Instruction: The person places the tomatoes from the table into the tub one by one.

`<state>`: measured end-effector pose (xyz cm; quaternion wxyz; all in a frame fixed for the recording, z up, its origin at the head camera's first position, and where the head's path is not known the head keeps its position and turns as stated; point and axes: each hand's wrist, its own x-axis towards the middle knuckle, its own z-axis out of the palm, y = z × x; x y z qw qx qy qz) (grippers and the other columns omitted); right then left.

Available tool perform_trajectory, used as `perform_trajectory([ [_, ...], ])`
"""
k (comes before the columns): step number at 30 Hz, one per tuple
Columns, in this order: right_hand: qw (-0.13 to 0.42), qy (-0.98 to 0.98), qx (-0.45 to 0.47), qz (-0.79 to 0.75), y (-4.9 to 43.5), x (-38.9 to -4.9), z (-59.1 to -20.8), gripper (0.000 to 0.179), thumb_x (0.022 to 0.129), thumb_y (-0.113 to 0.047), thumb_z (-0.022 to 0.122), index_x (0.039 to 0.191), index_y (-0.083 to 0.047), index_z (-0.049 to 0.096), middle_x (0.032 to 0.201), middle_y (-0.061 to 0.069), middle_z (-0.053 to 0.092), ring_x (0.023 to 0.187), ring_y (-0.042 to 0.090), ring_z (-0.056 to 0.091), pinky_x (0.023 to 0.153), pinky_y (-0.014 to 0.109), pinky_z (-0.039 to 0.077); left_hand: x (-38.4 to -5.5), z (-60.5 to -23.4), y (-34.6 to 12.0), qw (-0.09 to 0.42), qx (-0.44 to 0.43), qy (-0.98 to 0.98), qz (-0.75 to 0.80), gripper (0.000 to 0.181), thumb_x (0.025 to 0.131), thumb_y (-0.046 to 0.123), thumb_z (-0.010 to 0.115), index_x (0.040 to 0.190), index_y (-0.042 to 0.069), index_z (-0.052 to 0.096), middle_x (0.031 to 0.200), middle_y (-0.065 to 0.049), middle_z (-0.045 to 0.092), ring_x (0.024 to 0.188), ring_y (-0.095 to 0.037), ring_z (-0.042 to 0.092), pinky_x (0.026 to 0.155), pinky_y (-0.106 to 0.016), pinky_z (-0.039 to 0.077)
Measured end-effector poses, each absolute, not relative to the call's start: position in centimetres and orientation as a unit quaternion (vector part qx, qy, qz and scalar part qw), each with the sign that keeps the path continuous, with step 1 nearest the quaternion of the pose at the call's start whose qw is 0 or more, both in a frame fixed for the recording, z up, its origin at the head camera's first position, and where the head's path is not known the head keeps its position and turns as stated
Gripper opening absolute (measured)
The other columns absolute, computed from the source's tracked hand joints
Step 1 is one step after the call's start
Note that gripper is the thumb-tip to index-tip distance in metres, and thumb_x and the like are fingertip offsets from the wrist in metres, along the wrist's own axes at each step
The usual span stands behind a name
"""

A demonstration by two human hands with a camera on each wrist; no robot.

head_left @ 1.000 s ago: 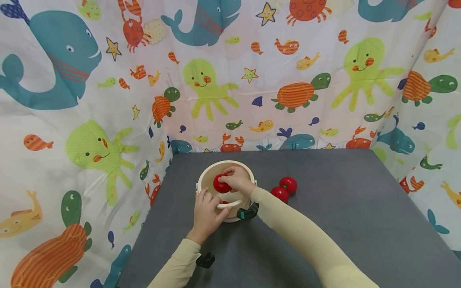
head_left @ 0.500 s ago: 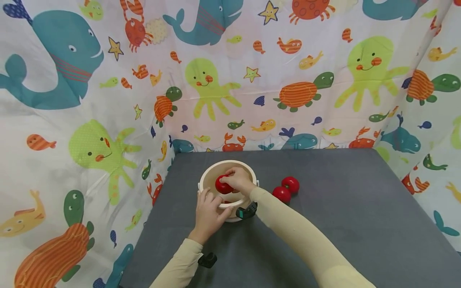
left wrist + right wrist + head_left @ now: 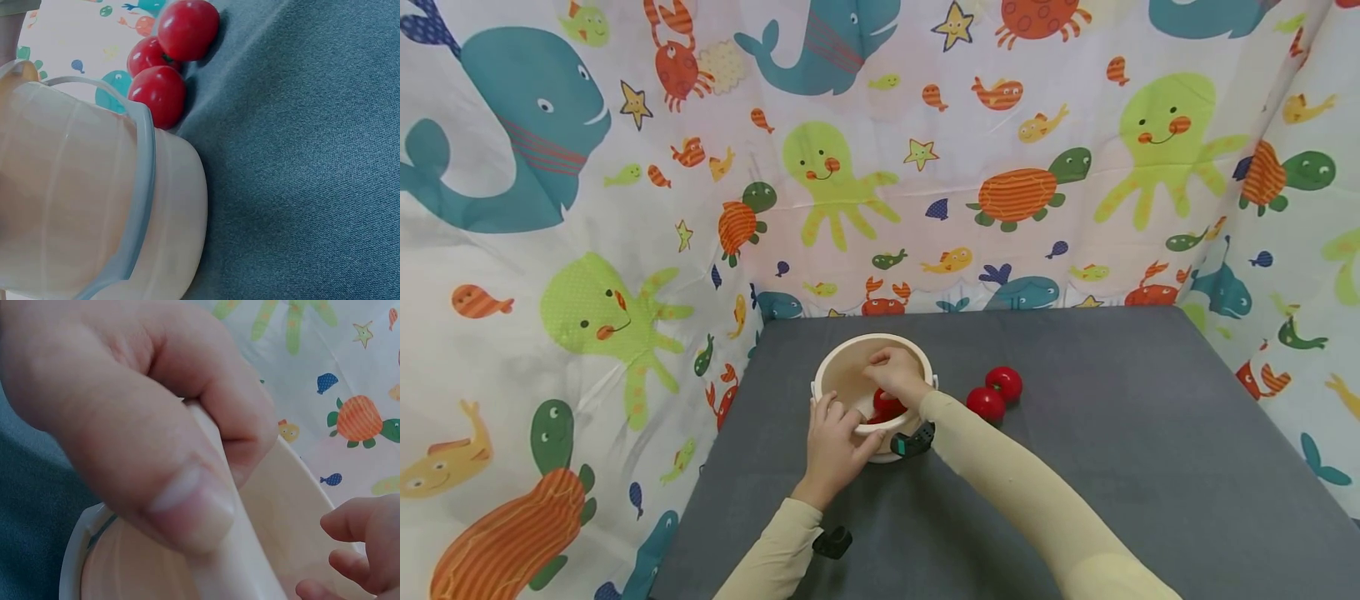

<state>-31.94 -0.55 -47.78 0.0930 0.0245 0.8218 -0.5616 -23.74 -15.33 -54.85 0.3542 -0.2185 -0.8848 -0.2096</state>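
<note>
A cream bucket [image 3: 847,374] stands on the dark table. My left hand [image 3: 833,450] grips its near left rim; in the right wrist view the thumb of this left hand [image 3: 134,440] lies outside the wall, with a finger inside. Over the bucket's mouth, my right hand [image 3: 898,377] has loosely bent fingers with nothing between them. Below those fingers a red tomato [image 3: 887,404] lies inside the bucket, partly covered by the hand. More red shows beside it. Right of the bucket, two tomatoes [image 3: 1004,383] sit together; the left wrist view shows three tomatoes [image 3: 157,97] outside.
The bucket's pale handle [image 3: 142,181] hangs down along its outer side. A grey cloth [image 3: 1120,433] covers the table. Patterned curtains [image 3: 880,83] with sea animals rise along the back and both sides. The right sleeve [image 3: 1022,475] passes close to the loose tomatoes.
My right hand has let go of the tomato it held inside the bucket, and the tomato has dropped toward the near side. My left hand stays on the rim.
</note>
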Motion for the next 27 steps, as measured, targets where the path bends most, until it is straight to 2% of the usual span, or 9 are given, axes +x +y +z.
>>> perform_trajectory([
  [8,0.096,0.817,0.015,-0.569,-0.1,-32.0,-47.8,0.035,0.093,-0.023,0.069,0.125,-0.007,0.066,0.126,0.013,0.066,0.097,0.027,0.07,0.063,0.032,0.061,-23.8,-55.0,-15.2,0.352,-0.225,-0.883,-0.212,0.04,0.087,0.051,0.065,0.079,0.012,0.061,0.082,-0.011,0.059,0.12,-0.046,0.058,0.1,-0.084,0.034],
  [16,0.093,0.821,-0.006,-0.563,2.8,-32.0,-44.8,0.039,0.095,-0.023,0.066,0.131,-0.007,0.063,0.127,0.016,0.068,0.104,0.033,0.07,0.072,0.037,0.064,-23.6,-54.9,-15.2,0.343,-0.217,-0.888,-0.217,0.034,0.082,0.045,0.073,0.079,0.012,0.063,0.083,-0.011,0.06,0.12,-0.046,0.057,0.101,-0.084,0.033],
  [22,0.079,0.821,-0.005,-0.566,8.3,-32.9,-41.2,0.043,0.098,-0.024,0.064,0.138,-0.007,0.057,0.137,0.02,0.062,0.121,0.038,0.065,0.084,0.042,0.063,-23.6,-54.8,-15.1,0.34,-0.214,-0.889,-0.22,0.031,0.081,0.043,0.075,0.079,0.014,0.064,0.084,-0.01,0.061,0.121,-0.045,0.056,0.102,-0.084,0.033],
  [27,0.07,0.829,0.004,-0.555,13.6,-33.4,-39.5,0.046,0.1,-0.024,0.061,0.142,-0.006,0.053,0.142,0.021,0.058,0.124,0.039,0.063,0.089,0.045,0.061,-23.5,-54.7,-15.2,0.351,-0.214,-0.883,-0.226,0.031,0.079,0.041,0.076,0.078,0.013,0.064,0.083,-0.01,0.061,0.121,-0.044,0.056,0.102,-0.084,0.032],
])
